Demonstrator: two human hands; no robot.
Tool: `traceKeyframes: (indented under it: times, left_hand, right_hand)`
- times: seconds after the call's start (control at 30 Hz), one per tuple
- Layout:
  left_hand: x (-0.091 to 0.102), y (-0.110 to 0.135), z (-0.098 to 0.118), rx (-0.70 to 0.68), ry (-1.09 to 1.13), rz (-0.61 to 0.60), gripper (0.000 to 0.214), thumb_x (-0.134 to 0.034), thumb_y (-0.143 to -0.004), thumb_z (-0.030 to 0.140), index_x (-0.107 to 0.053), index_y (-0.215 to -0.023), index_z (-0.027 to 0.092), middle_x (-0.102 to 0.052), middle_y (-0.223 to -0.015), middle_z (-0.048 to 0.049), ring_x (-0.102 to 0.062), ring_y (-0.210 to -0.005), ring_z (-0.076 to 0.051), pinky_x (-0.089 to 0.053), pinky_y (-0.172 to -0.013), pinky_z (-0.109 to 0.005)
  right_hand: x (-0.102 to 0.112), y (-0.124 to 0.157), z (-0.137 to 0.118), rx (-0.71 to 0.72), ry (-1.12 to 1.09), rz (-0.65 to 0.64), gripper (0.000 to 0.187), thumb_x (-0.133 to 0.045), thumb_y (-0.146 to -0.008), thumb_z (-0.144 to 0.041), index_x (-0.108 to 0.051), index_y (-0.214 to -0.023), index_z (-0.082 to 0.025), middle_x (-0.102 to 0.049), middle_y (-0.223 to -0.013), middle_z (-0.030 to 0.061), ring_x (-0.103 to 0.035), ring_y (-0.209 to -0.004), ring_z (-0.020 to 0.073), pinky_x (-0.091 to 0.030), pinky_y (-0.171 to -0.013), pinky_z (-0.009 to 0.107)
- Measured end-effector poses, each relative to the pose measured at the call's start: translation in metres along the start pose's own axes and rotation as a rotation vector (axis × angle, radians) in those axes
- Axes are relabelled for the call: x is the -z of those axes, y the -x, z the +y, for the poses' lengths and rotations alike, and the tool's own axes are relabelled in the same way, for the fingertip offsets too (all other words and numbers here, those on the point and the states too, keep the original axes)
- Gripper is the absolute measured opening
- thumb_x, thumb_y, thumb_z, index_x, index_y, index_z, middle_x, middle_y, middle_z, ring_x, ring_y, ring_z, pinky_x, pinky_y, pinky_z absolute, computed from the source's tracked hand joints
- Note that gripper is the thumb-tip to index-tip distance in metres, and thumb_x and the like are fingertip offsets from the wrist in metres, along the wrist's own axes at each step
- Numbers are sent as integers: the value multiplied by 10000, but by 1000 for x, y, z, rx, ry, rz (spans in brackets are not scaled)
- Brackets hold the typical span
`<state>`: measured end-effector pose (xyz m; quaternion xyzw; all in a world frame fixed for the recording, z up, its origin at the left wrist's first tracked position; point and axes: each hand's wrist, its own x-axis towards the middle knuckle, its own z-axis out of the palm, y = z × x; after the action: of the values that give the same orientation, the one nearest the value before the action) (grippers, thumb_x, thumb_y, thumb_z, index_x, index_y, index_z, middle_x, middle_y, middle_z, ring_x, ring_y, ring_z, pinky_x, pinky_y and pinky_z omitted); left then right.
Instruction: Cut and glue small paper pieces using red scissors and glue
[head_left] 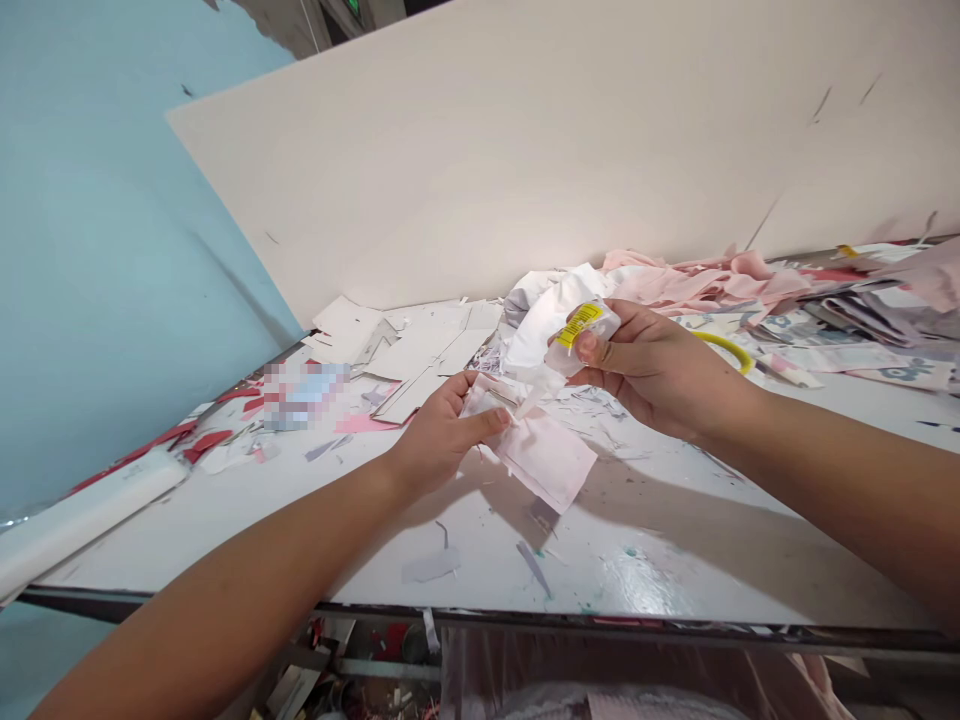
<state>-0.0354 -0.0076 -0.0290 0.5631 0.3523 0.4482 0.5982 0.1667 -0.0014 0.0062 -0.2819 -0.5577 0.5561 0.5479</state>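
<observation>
My left hand (456, 432) pinches a small pale pink folded piece (551, 460), paper or fabric, by its upper left end, thumb on top. The rest of the piece hangs out to the lower right above the table. In my right hand (645, 365) is a small clear squeeze bottle (586, 332) with a yellow label, tilted down to the left. Its pointed nozzle (534, 393) reaches the pale pink piece beside my left thumb. Whether anything flows from the tip I cannot make out.
The white table (637, 540) carries scattered scraps. White cardboard pieces (427, 340) lie back left, pink fabric (697, 285) back right. A yellow ring-shaped handle (724, 350) shows behind my right wrist. A white roll (90, 515) lies at the left edge; a large pale board (525, 150) stands behind.
</observation>
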Motion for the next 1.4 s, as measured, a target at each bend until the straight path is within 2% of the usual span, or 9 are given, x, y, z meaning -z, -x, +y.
traceKeyframes:
  times: [0.17,0.37,0.57,0.93,1.1,1.23,1.4]
  left_hand:
    - [0,-1,0,-11,2,-8,325,-694,-653,221,-520,-926,189,-607,-852,6,-582,-711,-99,-457,-648,-234]
    - [-1,-1,0,-20,-9,-2,326,-698,-649,238,-525,-921,191,-613,-836,6,-583,-693,-101,-458,-651,-244]
    - [-1,0,0,-18,11,-4,310,-693,-656,240,-514,-905,193,-614,-809,12,-586,-692,-102,-452,-634,-235]
    - [-1,-2,-1,-17,-24,14,334,-713,-627,258,-525,-896,196,-625,-824,1,-584,-692,-109,-446,-635,-239]
    - [0,-1,-2,-23,-38,15,324,-708,-637,261,-525,-896,200,-638,-832,-3,-595,-706,-114,-450,-650,-242]
    - [0,-1,-2,-29,-39,24,343,-714,-627,275,-521,-901,205,-647,-836,-5,-604,-729,-128,-454,-692,-269]
    - [1,-1,-2,-42,-44,8,296,-710,-636,279,-518,-850,207,-632,-779,10,-591,-687,-114,-454,-656,-258]
  right_hand:
    - [0,0,1,25,5,-20,167,-684,-679,-213,-588,-815,-208,-624,-759,-31,-591,-693,94,-516,-639,249]
    - [0,2,-2,76,111,3,257,-701,-669,-239,-582,-895,-220,-633,-792,-23,-596,-730,111,-519,-681,276]
    - [-6,10,-12,142,263,-57,203,-664,-709,-240,-580,-893,-238,-652,-827,-30,-597,-752,105,-495,-650,224]
    - [-12,20,-21,265,562,-85,164,-644,-707,-239,-576,-856,-251,-596,-823,-24,-561,-759,133,-460,-633,237]
    - [-10,17,-22,229,416,-38,215,-670,-689,-233,-578,-884,-248,-626,-812,-30,-585,-757,122,-474,-634,220]
    - [-6,13,-20,231,283,19,242,-676,-689,-265,-573,-907,-246,-637,-814,-23,-595,-742,128,-508,-658,261]
    - [-2,8,-24,272,133,76,118,-632,-732,-250,-593,-838,-218,-577,-814,-18,-560,-725,102,-522,-605,222]
